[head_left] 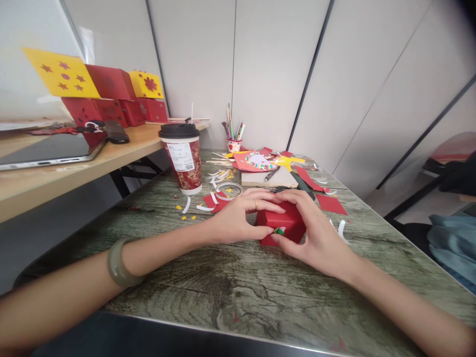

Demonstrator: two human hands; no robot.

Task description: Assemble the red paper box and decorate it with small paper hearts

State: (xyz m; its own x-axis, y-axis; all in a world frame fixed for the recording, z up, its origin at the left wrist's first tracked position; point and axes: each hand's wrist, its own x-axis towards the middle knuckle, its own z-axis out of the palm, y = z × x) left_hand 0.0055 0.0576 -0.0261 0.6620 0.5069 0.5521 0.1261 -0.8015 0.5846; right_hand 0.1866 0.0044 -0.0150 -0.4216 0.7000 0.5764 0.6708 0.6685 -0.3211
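A red paper box (268,218) rests on the wood-grain table, with a hand at each side of it. My left hand (243,213) grips its left side; the fingers lie over the top and the thumb presses on the near face. Around the right side curls my right hand (310,230), its thumb low on the same face. Between the two thumbs is a small green and pink piece (279,231) on the box front; its exact shape is partly hidden. The far side of the box is out of sight.
Left of my hands stands a lidded paper cup (186,163). A roll of tape (229,191), red paper pieces (330,204) and white strips lie around. Behind are a pen (272,173) and a cup of brushes (234,144). A shelf (137,148) with decorated boxes overhangs the left.
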